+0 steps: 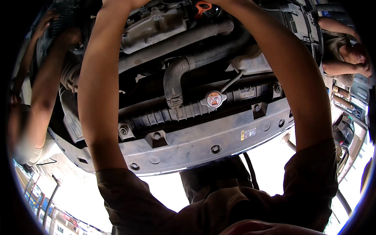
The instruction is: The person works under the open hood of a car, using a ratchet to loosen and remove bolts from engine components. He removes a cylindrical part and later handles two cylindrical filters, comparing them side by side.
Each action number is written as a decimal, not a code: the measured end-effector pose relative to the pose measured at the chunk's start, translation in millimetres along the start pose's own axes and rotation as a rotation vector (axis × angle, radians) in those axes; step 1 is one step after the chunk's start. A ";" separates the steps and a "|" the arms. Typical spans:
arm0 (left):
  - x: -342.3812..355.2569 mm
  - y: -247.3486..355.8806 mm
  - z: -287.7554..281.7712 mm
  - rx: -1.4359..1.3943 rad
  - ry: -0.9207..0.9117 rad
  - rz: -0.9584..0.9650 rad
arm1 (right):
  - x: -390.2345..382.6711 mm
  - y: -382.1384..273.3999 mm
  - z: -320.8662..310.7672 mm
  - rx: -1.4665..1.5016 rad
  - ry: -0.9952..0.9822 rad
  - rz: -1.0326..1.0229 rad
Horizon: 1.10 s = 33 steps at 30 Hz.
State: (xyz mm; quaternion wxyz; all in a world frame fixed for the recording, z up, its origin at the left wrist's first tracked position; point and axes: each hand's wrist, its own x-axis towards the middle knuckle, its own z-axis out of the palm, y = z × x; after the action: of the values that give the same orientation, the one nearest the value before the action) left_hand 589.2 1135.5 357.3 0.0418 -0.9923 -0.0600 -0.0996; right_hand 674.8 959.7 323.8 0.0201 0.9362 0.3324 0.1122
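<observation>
Both my arms reach forward over the engine bay of a car. My left hand (pixel 127 2) shows only its base at the top edge, above a grey metal engine cover (pixel 156 25). My right hand (pixel 222 1) is likewise cut off there, close to an orange loop-shaped part (pixel 203 8). The fingers of both hands are out of the picture, so what they hold or touch cannot be seen. Between my forearms lie a long grey pipe (pixel 176 43), a bent black hose (pixel 174 80) and a radiator cap (pixel 214 100) on the radiator's top.
A grey front panel (pixel 203 135) with bolts and holes crosses in front of me. At left, another person's arm (pixel 44 92) reaches into the bay. A second person's forearm (pixel 340 69) shows at right. A pale plastic tank (pixel 252 62) sits beside my right forearm.
</observation>
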 end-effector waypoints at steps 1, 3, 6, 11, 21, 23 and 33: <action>-8.8 3.1 5.3 -0.028 0.100 0.008 | -1.4 4.7 0.4 -0.016 0.003 -0.030; -19.8 6.9 7.3 0.001 0.164 -0.011 | -1.4 9.0 -1.2 -0.018 -0.004 -0.099; -30.9 8.0 14.3 0.018 0.250 -0.028 | -1.3 19.5 0.9 0.017 0.065 -0.254; -65.4 43.5 -2.0 -0.025 0.302 -0.116 | 6.6 42.8 6.7 -0.010 0.043 -0.462; -110.0 106.5 -22.6 -0.006 0.205 -0.277 | 46.1 68.7 21.5 0.262 0.149 -1.116; -118.1 118.8 -31.3 -0.034 0.075 -0.353 | 44.5 63.4 22.5 0.261 0.139 -1.159; -87.3 31.9 11.4 -0.197 0.079 -0.139 | 10.5 36.1 4.4 0.035 0.006 -0.539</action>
State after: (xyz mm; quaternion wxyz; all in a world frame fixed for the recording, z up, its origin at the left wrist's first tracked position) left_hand 510.4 1095.4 326.2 -0.0605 -0.9804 -0.1171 -0.1466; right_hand 706.0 938.3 325.6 0.0323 0.8139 0.5714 0.0998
